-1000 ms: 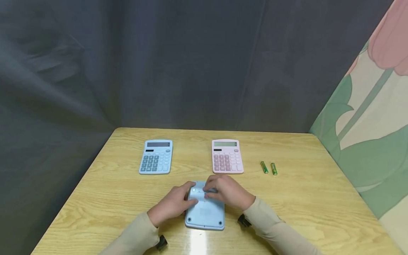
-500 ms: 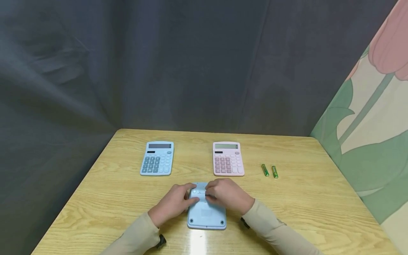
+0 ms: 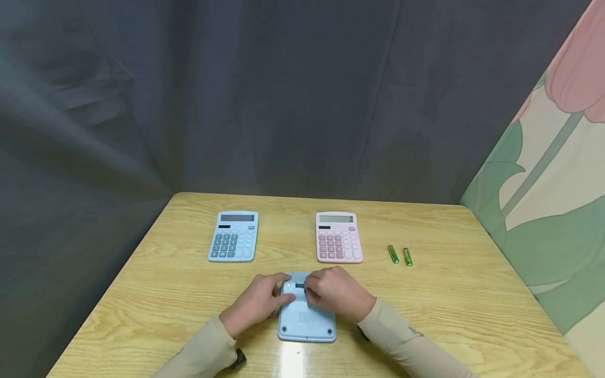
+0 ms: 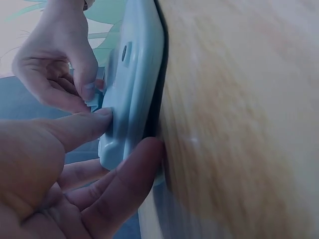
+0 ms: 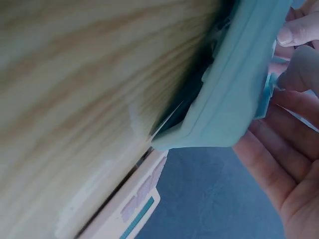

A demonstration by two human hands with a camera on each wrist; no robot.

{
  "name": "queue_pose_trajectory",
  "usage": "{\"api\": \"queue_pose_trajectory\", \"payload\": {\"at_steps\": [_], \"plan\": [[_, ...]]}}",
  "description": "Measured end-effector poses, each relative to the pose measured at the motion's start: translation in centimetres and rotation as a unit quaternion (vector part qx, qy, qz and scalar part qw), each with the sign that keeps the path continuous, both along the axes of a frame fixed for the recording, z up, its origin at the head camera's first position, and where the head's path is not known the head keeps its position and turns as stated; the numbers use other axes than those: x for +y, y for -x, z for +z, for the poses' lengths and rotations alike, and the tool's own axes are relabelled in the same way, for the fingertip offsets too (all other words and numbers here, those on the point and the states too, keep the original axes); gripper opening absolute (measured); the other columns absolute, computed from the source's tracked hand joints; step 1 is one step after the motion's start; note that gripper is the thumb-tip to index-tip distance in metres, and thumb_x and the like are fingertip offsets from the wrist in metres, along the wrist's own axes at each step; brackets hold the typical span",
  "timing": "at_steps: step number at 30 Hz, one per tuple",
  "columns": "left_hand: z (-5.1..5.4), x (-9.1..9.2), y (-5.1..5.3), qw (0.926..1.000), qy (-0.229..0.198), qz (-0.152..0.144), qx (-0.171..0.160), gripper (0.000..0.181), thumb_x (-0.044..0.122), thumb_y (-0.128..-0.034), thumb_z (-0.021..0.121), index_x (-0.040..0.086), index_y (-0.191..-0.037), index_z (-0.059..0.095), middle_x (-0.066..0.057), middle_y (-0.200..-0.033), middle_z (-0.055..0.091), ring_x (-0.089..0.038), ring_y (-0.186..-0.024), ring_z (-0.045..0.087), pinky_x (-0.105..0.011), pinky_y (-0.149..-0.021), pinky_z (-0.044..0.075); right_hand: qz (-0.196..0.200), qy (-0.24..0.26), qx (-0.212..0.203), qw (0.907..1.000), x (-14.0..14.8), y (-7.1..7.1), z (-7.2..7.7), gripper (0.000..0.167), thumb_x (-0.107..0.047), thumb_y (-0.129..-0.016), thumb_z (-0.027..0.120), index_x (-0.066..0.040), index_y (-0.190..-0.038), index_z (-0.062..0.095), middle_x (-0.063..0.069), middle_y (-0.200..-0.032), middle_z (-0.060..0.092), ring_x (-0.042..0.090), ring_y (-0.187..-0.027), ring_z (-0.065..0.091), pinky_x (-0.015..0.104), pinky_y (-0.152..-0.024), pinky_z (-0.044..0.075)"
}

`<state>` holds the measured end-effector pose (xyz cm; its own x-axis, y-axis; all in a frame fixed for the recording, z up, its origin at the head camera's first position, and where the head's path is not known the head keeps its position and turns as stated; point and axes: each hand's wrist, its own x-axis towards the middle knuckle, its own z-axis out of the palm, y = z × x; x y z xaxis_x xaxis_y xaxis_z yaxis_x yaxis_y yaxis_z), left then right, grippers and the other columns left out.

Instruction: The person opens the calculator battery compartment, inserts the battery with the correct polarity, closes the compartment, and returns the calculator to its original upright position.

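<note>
A blue calculator (image 3: 307, 320) lies face down near the front of the table, a dark slot (image 3: 300, 286) showing in its back. The left hand (image 3: 257, 300) grips its left edge, thumb on the back and fingers at the side, as the left wrist view also shows. The right hand (image 3: 340, 294) pinches a small blue piece, seen as a cover (image 4: 94, 102) in the left wrist view and as a flat piece (image 5: 265, 97) in the right wrist view, at the calculator's back.
Face up behind lie another blue calculator (image 3: 233, 236) at the left and a pink calculator (image 3: 338, 237) in the middle. Two green batteries, one (image 3: 393, 254) beside the other (image 3: 407, 256), lie at the right. A dark curtain (image 3: 283, 105) hangs behind the table.
The right hand has drawn the small blue piece away from the calculator's back, and a dark slot now shows. The left hand keeps its grip. The view has shifted slightly.
</note>
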<state>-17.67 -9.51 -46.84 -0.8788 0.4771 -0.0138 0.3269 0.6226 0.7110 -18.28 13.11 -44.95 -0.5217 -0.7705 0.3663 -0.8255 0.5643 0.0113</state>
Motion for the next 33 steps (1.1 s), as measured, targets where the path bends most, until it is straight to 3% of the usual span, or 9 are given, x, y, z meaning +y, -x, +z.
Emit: {"api": "queue_pose_trajectory", "payload": {"at_steps": [8, 13, 21, 26, 33], "plan": [[-0.2, -0.2, -0.1, 1.0, -0.01, 0.001, 0.0, 0.052, 0.03, -0.0944, 0.071, 0.001, -0.135, 0.059, 0.006, -0.054, 0.057, -0.006, -0.042, 0.051, -0.02, -0.039, 0.038, 0.003, 0.101, -0.051, 0.9936, 1.0, -0.1, 0.1, 0.005, -0.01, -0.087, 0.073, -0.013, -0.087, 0.077, -0.005, -0.09, 0.073, 0.004, -0.081, 0.067, 0.017, -0.071, 0.055], [-0.1, -0.7, -0.2, 0.9996, -0.01, 0.015, -0.021, 0.052, 0.032, -0.0947, 0.071, 0.004, -0.137, 0.059, 0.003, -0.056, 0.059, -0.007, -0.042, 0.05, -0.02, -0.039, 0.038, -0.025, 0.136, -0.038, 0.9896, 2.4, 0.0, 0.6, 0.005, -0.009, -0.084, 0.074, -0.013, -0.083, 0.076, -0.006, -0.093, 0.07, 0.007, -0.086, 0.066, 0.02, -0.072, 0.056], [0.0, -1.3, -0.2, 0.9985, -0.012, 0.031, -0.042, 0.054, 0.033, -0.0942, 0.071, 0.006, -0.139, 0.058, 0.001, -0.06, 0.06, -0.009, -0.043, 0.05, -0.021, -0.038, 0.038, -0.068, 0.104, -0.014, 0.9922, 6.1, -0.1, 0.0, 0.015, -0.007, -0.08, 0.075, -0.02, -0.072, 0.072, -0.011, -0.086, 0.059, 0.001, -0.07, 0.053, 0.014, -0.053, 0.046], [0.0, -1.6, 0.0, 0.9986, -0.006, 0.035, -0.039, 0.054, 0.034, -0.0937, 0.071, 0.007, -0.138, 0.058, 0.003, -0.061, 0.059, -0.009, -0.043, 0.05, -0.022, -0.038, 0.04, -0.094, 0.053, -0.049, 0.9929, 7.7, -0.3, -0.6, 0.019, -0.01, -0.08, 0.073, -0.024, -0.068, 0.069, -0.014, -0.079, 0.054, -0.003, -0.066, 0.045, 0.013, -0.052, 0.042], [0.1, -1.7, 0.2, 0.9987, -0.006, 0.031, -0.041, 0.054, 0.034, -0.094, 0.071, 0.007, -0.139, 0.058, 0.0, -0.06, 0.06, -0.009, -0.043, 0.05, -0.022, -0.039, 0.038, -0.118, 0.0, -0.112, 0.9867, 8.4, -0.2, -0.4, 0.021, -0.007, -0.076, 0.074, -0.022, -0.064, 0.067, -0.012, -0.077, 0.056, -0.002, -0.064, 0.044, 0.015, -0.054, 0.044]]}}
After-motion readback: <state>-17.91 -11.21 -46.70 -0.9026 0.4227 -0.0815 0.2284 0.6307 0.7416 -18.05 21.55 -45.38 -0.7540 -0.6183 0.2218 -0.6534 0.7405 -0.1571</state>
